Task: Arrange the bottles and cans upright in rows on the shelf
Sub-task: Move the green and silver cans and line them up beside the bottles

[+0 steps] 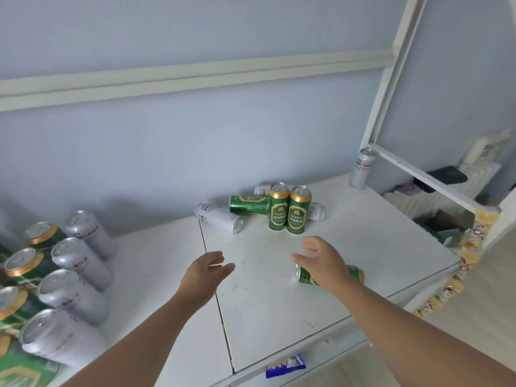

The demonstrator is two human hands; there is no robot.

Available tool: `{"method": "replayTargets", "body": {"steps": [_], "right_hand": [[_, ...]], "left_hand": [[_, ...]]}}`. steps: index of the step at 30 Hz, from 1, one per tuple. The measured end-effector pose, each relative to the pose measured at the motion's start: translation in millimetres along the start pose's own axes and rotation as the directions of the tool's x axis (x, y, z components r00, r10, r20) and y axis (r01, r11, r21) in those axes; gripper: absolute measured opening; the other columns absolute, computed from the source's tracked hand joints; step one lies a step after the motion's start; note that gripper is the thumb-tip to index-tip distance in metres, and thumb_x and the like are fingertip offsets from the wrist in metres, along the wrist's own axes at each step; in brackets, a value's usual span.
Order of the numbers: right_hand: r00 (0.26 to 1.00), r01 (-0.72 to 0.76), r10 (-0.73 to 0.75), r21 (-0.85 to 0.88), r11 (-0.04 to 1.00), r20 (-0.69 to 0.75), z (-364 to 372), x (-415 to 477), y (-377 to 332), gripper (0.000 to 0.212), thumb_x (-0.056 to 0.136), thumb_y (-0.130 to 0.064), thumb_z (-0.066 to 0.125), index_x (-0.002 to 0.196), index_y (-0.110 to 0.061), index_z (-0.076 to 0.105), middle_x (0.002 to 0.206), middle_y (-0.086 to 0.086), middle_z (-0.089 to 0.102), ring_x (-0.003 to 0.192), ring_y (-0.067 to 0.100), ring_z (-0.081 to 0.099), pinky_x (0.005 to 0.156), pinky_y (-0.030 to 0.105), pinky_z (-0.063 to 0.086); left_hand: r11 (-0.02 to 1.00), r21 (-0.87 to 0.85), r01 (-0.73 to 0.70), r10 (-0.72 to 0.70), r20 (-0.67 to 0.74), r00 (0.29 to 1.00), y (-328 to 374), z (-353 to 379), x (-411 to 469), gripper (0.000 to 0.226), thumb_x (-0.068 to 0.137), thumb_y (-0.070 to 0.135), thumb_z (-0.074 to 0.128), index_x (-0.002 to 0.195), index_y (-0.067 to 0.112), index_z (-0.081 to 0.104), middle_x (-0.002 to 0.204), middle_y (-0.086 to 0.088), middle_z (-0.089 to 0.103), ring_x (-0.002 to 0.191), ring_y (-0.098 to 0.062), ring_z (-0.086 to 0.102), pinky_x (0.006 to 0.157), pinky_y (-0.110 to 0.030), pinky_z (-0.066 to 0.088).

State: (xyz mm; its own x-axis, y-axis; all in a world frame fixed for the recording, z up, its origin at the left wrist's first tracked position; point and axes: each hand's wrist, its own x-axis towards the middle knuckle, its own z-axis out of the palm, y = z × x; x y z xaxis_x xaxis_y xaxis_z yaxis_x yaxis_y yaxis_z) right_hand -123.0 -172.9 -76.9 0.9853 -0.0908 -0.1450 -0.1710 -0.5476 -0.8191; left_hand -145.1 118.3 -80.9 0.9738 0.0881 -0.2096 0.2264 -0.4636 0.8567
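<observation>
Both hands are out over the white shelf (279,303), and neither is holding anything: the left hand (205,270) hovers with fingers spread and empty, the right hand (321,259) is open too, palm down, above a green can lying on its side (305,275) near the front edge, and that can looks like the next pick. On the far left stand the finished rows (64,277), silver and green cans upright and packed close, tops all showing. Mid-shelf the pile is mixed: two green cans standing upright (289,209) touching each other, gold rims up, a tipped green can (247,204) just behind them, a silver can on its side (219,218) to the left. One silver can stands alone (362,169) at the back right corner by the frame, well apart. A fair way still to go, I'd say.
</observation>
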Motion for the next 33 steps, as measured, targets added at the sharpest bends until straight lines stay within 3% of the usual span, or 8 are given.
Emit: {"method": "replayTargets", "body": {"steps": [8,12,14,16,19,22,27,33], "right_hand": [[0.998,-0.017,0.018,0.019,1.0,-0.056,0.8,33.3,-2.3,0.057,0.086,-0.036,0.078,0.135,-0.019,0.056,0.133,-0.005,0.063,0.12,0.009,0.058,0.097,0.025,0.041],[0.996,-0.019,0.02,0.005,1.0,-0.083,-14.0,68.7,-0.5,0.055,0.086,-0.032,0.079,0.133,-0.015,0.056,0.133,0.0,0.064,0.116,0.011,0.058,0.096,0.026,0.041],[0.995,-0.016,0.015,-0.013,1.0,-0.097,-20.8,87.7,1.2,0.061,0.084,-0.034,0.081,0.136,-0.013,0.056,0.133,0.002,0.064,0.119,0.015,0.06,0.097,0.027,0.042],[0.996,-0.006,0.005,-0.018,1.0,-0.089,-25.1,104.7,3.8,0.064,0.082,-0.034,0.082,0.136,-0.013,0.056,0.134,0.001,0.064,0.121,0.016,0.059,0.101,0.03,0.044],[0.998,0.003,-0.006,-0.032,0.999,-0.069,-28.2,131.2,11.1,0.065,0.081,-0.033,0.083,0.136,-0.015,0.054,0.134,-0.001,0.063,0.123,0.017,0.058,0.104,0.037,0.047],[0.999,0.025,-0.026,-0.022,0.999,-0.041,-26.8,150.8,15.6,0.067,0.082,-0.029,0.083,0.139,-0.017,0.049,0.127,-0.01,0.057,0.118,0.01,0.054,0.098,0.031,0.044],[0.999,0.048,-0.048,-0.008,0.999,0.002,-16.6,174.5,24.0,0.058,0.081,-0.026,0.082,0.131,-0.019,0.054,0.116,-0.011,0.06,0.108,0.01,0.059,0.087,0.026,0.042],[0.999,0.042,-0.042,-0.014,0.999,-0.014,-0.7,185.1,38.9,0.051,0.077,-0.036,0.083,0.117,-0.022,0.055,0.111,-0.007,0.066,0.102,0.016,0.063,0.086,0.035,0.051]], "left_hand": [[0.999,0.05,0.014,-0.017,0.056,0.998,8.0,-1.3,48.9,0.056,0.088,0.04,0.075,0.137,0.02,0.057,0.128,0.008,0.066,0.098,0.009,0.061,0.075,-0.016,0.047],[0.996,0.047,0.078,-0.078,0.007,0.997,13.6,7.9,76.3,0.052,0.088,0.041,0.076,0.132,0.02,0.061,0.123,0.006,0.067,0.1,-0.004,0.064,0.079,-0.023,0.048],[0.991,0.064,0.117,-0.114,-0.052,0.992,19.0,10.4,91.0,0.038,0.088,0.041,0.075,0.119,0.022,0.064,0.111,0.006,0.067,0.099,-0.014,0.063,0.081,-0.029,0.045],[0.985,0.101,0.14,-0.131,-0.089,0.987,24.0,10.3,109.7,0.024,0.088,0.042,0.072,0.088,0.023,0.057,0.084,0.002,0.058,0.078,-0.02,0.054,0.07,-0.03,0.037],[0.964,0.059,0.261,-0.251,-0.138,0.958,31.6,8.3,143.6,0.049,0.072,0.059,0.068,0.067,0.015,0.047,0.069,-0.008,0.051,0.065,-0.026,0.053,0.066,-0.037,0.046],[0.909,-0.129,0.396,-0.415,-0.197,0.888,37.9,11.0,174.0,0.05,0.077,0.055,0.075,0.076,0.009,0.056,0.075,-0.008,0.063,0.083,-0.032,0.072,0.091,-0.048,0.058],[0.812,-0.331,0.481,-0.562,-0.222,0.797,44.3,16.2,212.1,0.056,0.083,0.048,0.079,0.12,0.013,0.057,0.114,-0.007,0.06,0.08,-0.02,0.064,0.087,-0.036,0.06],[0.735,-0.387,0.556,-0.658,-0.208,0.724,44.6,28.7,237.1,0.069,0.081,0.048,0.081,0.133,0.016,0.05,0.13,-0.007,0.058,0.084,-0.02,0.061,0.08,-0.042,0.06]]}}
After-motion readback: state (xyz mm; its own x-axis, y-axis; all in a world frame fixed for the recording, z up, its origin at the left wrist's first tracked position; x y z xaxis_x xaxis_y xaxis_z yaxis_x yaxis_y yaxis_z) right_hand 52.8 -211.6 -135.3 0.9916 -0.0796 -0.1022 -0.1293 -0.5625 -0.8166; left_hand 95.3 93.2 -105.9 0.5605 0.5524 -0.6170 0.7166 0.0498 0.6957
